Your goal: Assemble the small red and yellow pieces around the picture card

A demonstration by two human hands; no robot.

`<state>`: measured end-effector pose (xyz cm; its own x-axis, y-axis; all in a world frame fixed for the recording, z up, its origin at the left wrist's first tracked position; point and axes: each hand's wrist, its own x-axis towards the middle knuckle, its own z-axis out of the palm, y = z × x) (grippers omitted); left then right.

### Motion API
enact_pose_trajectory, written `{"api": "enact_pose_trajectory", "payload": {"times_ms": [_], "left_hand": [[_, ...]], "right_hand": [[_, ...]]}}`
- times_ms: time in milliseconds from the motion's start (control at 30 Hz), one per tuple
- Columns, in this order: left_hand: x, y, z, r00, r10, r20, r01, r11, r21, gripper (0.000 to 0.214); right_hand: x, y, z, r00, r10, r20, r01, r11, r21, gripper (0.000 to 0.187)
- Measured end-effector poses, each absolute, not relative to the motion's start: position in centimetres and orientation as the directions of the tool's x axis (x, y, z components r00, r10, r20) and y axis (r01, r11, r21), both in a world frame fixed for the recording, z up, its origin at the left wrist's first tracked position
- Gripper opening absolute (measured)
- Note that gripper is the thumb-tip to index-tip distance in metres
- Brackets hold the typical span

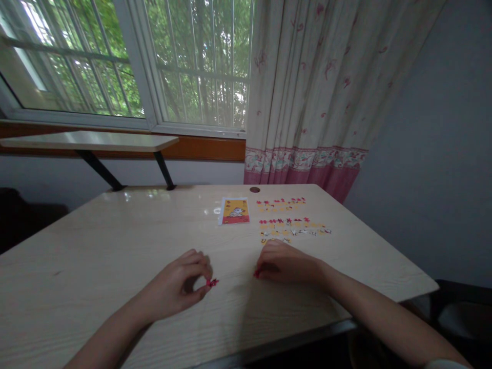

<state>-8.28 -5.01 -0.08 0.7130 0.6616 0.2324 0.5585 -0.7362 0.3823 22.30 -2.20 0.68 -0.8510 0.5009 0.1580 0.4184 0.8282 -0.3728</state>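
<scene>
Low over the front middle of the table, my left hand [188,279] pinches a small red jigsaw piece [212,282] between thumb and forefinger. To its right, my right hand [280,261] is closed on another red jigsaw piece [257,274], mostly covered by the fingertips. A gap of bare tabletop separates the two pieces. Beyond my right hand lie rows of loose jigsaw pieces [284,222] in red, yellow and white. Left of these rows is a picture card [236,211] with a white animal on yellow and red.
The pale wooden table [115,246] has a raised shelf [88,140] on dark brackets at its back left. A round dark cable hole [254,189] sits near the back edge. Behind hang a patterned curtain [315,92] and a barred window [200,61].
</scene>
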Motion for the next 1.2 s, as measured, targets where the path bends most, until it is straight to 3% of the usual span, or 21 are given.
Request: {"api": "enact_pose_trajectory", "payload": {"times_ms": [367, 500, 633, 800, 900, 1200], "left_hand": [[-8.2, -5.1, 0.2, 0.719, 0.662, 0.210, 0.569, -0.735, 0.368, 0.009], [-8.4, -5.0, 0.1, 0.716, 0.660, 0.230, 0.557, -0.737, 0.383, 0.009], [-8.4, -4.1, 0.7, 0.689, 0.672, 0.272, 0.554, -0.730, 0.399, 0.015], [-7.7, -1.4, 2.8, 0.608, 0.741, 0.285, 0.640, -0.670, 0.377, 0.020], [-7.0, 1.0, 3.5, 0.533, 0.791, 0.299, 0.709, -0.611, 0.353, 0.022], [-7.2, 4.3, 0.1, 0.332, 0.897, 0.291, 0.807, -0.430, 0.405, 0.032]], "right_hand": [[22.3, -2.4, 0.9, -0.853, 0.494, 0.170, 0.409, 0.833, -0.372, 0.016], [22.9, -0.9, 0.7, -0.817, 0.542, 0.196, 0.455, 0.815, -0.358, 0.018], [24.9, 3.7, 1.0, -0.650, 0.728, 0.219, 0.661, 0.684, -0.308, 0.014], [27.7, 10.6, 1.6, -0.392, 0.914, 0.103, 0.875, 0.405, -0.267, 0.014], [28.2, 13.4, 1.4, -0.302, 0.948, 0.101, 0.915, 0.317, -0.248, 0.019], [27.0, 17.2, 0.5, -0.293, 0.956, -0.027, 0.927, 0.277, -0.254, 0.021]]}}
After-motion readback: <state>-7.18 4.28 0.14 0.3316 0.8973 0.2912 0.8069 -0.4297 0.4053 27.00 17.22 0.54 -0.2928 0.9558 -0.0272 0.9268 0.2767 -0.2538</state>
